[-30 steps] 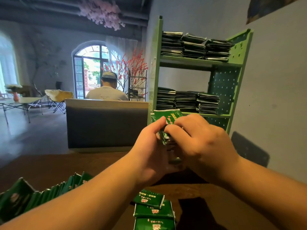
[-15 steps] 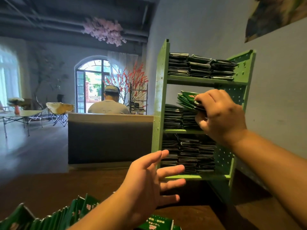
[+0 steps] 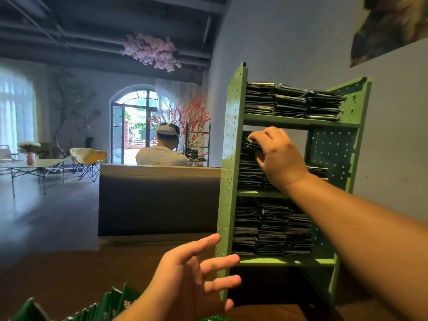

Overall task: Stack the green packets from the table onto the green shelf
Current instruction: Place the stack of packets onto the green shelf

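Observation:
The green shelf (image 3: 232, 158) stands on the table by the wall, its three levels filled with dark stacks of packets. My right hand (image 3: 278, 158) reaches into the middle level and grips a small bundle of green packets (image 3: 251, 142) on top of the left stack there. My left hand (image 3: 192, 281) hovers open with spread fingers in front of the shelf's lower left post, holding nothing. A row of green packets (image 3: 99, 306) stands on the table at the bottom left, partly cut off by the frame edge.
The brown table (image 3: 69, 274) carries the shelf and packets. A grey partition (image 3: 157, 200) stands behind the table, with a person seated beyond it, back turned. A grey wall (image 3: 393, 158) lies right behind the shelf. Chairs and a low table stand far left.
My right hand carried the packet bundle from in front of the shelf into the middle level, onto the left stack. My left hand let go and stayed low, open. The view tilted upward.

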{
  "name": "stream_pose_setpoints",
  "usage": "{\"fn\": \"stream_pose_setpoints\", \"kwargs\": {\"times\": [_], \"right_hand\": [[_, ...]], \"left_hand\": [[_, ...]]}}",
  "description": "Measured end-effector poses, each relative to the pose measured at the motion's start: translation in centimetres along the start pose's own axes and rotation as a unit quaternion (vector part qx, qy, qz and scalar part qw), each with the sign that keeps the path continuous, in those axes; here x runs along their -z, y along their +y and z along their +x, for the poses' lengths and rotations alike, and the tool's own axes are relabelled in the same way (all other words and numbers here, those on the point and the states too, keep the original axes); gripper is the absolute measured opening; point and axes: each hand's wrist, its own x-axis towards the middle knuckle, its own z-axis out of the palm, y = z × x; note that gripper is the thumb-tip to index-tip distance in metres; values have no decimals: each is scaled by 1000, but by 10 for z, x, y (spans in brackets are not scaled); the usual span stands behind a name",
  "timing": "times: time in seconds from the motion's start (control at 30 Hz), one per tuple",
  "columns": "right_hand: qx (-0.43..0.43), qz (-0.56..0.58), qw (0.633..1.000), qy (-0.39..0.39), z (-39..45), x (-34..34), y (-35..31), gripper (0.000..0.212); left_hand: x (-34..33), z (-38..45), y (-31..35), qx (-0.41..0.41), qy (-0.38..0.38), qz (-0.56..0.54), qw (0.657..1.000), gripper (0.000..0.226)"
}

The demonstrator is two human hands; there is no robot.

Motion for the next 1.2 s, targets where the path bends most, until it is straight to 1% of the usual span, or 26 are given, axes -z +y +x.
{"fn": "stream_pose_setpoints", "kwargs": {"times": [0.03, 0.13, 0.2, 0.3, 0.4, 0.47, 0.53, 0.6, 0.7, 0.8, 0.87, 1.0, 1.1, 1.17, 1.2], "right_hand": [[-13, 17, 1000, -3, 3, -2, -2, 40], [-46, 42, 998, -16, 9, -7, -7, 39], [-83, 57, 994, -38, 12, -7, -8, 41], [-139, 81, 984, -76, 16, -6, -10, 41], [-173, 121, 973, -91, 16, -3, -16, 41], [-188, 150, 964, -113, 15, 0, -19, 46], [-188, 163, 958, -143, 15, 2, -20, 53], [-190, 175, 954, -149, 15, 5, -18, 58], [-205, 186, 955, -104, 11, 9, -15, 64], [-205, 187, 960, -46, -1, 13, -12, 61], [-186, 178, 966, -30, -14, 19, -12, 57], [-135, 172, 975, -30, -50, 33, -25, 53], [-120, 196, 973, -36, -81, 47, -49, 52], [-118, 221, 967, -44, -103, 55, -66, 52], [-119, 231, 964, -61, -115, 58, -74, 52]], "left_hand": [[1, -1, 1, 0, 3, -4, 1000, 85], [6, -2, 3, 4, 7, -17, 1000, 65], [9, -2, 3, 7, 15, -24, 1000, 58], [13, -4, 3, 5, 24, -30, 999, 55], [14, -6, 3, 2, 34, -34, 999, 55], [15, -6, 2, 4, 40, -36, 999, 55], [15, -6, 1, 5, 44, -39, 998, 56], [15, -6, 1, 5, 48, -40, 998, 56], [16, -7, 1, 0, 60, -38, 997, 57], [15, -10, -1, -18, 75, -23, 997, 55], [13, -13, -3, -36, 88, -19, 995, 54], [5, -22, -10, -72, 111, -9, 991, 53], [1, -26, -20, -92, 147, -9, 985, 44], [1, -28, -29, -95, 154, -6, 983, 38], [2, -28, -33, -91, 159, -1, 983, 38]]}}
